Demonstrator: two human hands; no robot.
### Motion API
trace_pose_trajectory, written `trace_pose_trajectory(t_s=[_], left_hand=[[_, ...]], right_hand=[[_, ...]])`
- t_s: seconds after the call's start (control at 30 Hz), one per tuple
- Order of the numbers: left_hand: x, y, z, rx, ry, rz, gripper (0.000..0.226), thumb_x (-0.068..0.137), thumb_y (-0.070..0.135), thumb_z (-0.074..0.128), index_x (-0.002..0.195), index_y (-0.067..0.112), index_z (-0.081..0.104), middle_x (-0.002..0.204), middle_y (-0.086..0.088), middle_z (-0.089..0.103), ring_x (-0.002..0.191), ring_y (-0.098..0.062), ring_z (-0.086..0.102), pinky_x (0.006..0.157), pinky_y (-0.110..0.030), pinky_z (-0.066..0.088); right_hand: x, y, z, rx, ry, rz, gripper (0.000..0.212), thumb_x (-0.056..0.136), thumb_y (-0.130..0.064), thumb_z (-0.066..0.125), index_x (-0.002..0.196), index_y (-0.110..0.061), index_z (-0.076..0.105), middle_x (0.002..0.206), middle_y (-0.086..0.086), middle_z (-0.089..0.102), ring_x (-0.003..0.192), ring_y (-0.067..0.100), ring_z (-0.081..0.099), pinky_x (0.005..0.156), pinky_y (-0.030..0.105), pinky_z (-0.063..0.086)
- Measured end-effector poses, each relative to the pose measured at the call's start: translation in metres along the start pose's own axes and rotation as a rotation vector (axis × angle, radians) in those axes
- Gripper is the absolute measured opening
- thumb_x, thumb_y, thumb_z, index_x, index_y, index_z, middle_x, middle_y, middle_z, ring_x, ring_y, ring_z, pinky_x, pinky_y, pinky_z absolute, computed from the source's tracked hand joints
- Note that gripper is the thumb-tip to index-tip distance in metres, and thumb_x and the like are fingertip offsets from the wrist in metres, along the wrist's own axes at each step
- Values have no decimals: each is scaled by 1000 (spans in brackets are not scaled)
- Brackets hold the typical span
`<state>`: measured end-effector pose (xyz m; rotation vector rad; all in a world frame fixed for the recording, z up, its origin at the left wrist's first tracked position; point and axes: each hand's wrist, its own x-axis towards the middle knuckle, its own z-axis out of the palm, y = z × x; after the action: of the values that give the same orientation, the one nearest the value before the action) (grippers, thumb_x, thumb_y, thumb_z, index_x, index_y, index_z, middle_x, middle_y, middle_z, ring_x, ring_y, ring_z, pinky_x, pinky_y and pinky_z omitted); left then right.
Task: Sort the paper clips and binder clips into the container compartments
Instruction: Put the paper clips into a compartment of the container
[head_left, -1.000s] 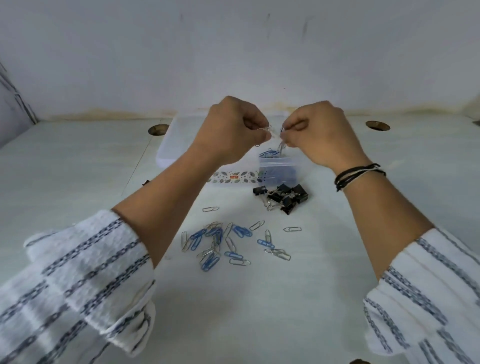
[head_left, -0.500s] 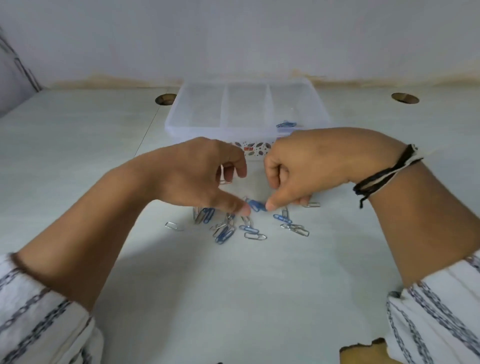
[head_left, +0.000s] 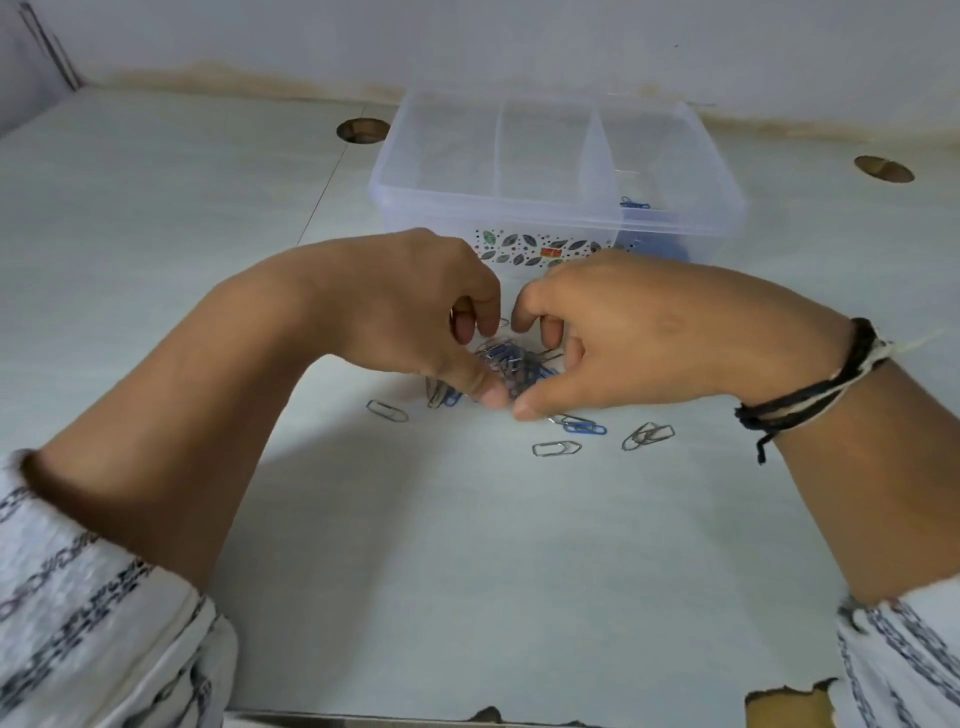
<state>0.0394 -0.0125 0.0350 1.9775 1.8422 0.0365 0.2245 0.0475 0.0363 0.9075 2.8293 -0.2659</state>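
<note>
Your left hand (head_left: 415, 312) and right hand (head_left: 639, 332) are cupped around the heap of paper clips (head_left: 511, 364) on the table (head_left: 467, 545) just in front of the container (head_left: 556, 218), thumbs nearly touching at the near edge and fingers curled in. Whether any clip is actually pinched, I cannot tell. These clips look light, thin, springy wire that probably slides on the smooth top and tangles, so rake them together and pinch a small bunch across the loops. Strays such as the silver clip (head_left: 556, 448) lie flat and need a fingertip under one end.
</note>
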Motion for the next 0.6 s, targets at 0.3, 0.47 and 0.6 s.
trace_pose_trajectory(t_s=[0.3,0.47,0.6], left_hand=[[9,-4,7,-21,98,27,18,80,37,81,96,31,78,76,14,71,74,-6,66,70,-26,53],[10,-8,4,-72,97,25,15,80,35,83,94,34,79,71,20,72,65,5,64,58,-9,42],[6,-8,-5,-234,133,36,10,80,27,84,89,30,79,71,16,76,55,4,64,54,-8,42]], right_hand=[[10,1,8,110,33,-22,17,87,-35,76,99,-26,69,79,-14,64,74,-3,60,69,24,51],[9,8,6,153,33,3,10,84,-21,73,92,-26,71,74,-10,72,70,-1,64,58,15,47],[7,20,-4,224,-13,23,9,85,-19,73,85,-28,69,74,-5,77,61,-5,68,61,17,51]])
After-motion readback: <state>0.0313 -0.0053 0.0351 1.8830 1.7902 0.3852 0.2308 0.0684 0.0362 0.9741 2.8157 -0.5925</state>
